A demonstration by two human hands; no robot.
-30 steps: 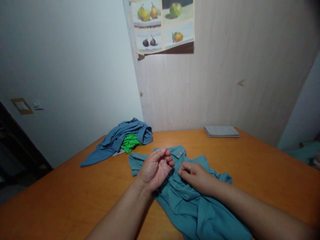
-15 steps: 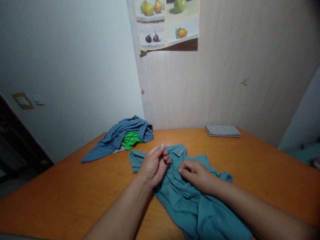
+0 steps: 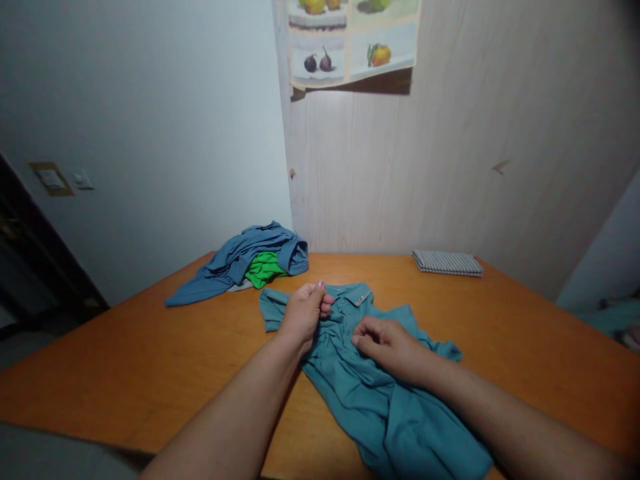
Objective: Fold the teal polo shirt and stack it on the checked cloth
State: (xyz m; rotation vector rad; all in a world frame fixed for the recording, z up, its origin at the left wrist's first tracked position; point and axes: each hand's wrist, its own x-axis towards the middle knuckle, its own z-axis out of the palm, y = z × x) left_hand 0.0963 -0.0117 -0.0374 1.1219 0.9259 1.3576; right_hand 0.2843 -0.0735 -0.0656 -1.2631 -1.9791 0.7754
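Observation:
A teal short-sleeved polo shirt point(image 3: 350, 390) lies crumpled on the table, its collar pointing away from me and its hem towards my right. Over its left chest, below the collar, my left hand point(image 3: 305, 317) is closed, thumb pressed against curled fingers, with cloth bunched at the fingertips. My right hand point(image 3: 387, 347) rests on the middle of the shirt front, fingers curled in a pinch on the fabric. Creases run between the two hands. Small buttons show near the collar, while the cloth right under both hands is hidden.
On the wooden table point(image 3: 200, 353), a pile of blue clothing point(image 3: 235, 260) with a bright green garment point(image 3: 265, 268) in it lies at the back left. A folded checked cloth point(image 3: 447, 263) is at the back right. Walls stand behind, with a fruit poster point(image 3: 350, 50).
My left hand has turned from palm-up to more palm-down and lowered onto the shirt. My right hand stays nearly in place. The camera view has tilted slightly.

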